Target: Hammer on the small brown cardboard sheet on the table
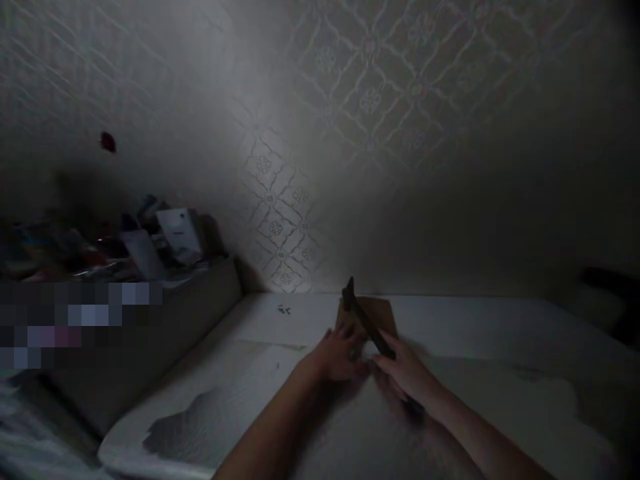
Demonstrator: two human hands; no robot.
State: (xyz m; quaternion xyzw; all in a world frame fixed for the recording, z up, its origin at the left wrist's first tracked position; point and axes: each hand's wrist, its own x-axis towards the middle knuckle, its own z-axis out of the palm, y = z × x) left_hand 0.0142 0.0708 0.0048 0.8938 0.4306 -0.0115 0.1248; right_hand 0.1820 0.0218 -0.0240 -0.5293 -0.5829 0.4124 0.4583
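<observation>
A hammer (371,325) with a dark head and long handle slants over a flat brown board (382,313). My right hand (406,367) is wrapped round its handle, with the head up and to the left, over the board's far edge. Against the near left part of the board rests my left hand (341,355), fingers apart; whether they touch anything small there is too dark to see. A small whitish patch (371,349) shows between my hands, its kind unclear. Several tiny dark pieces (284,309) lie on the table, left of the board.
The white table (470,327) meets a patterned wall (370,100). A translucent, wrinkled cover (480,407) lies over its near part. On the left, a raised cabinet (200,307) carries clutter and a white box (180,232). A dark object (613,283) stands at the far right.
</observation>
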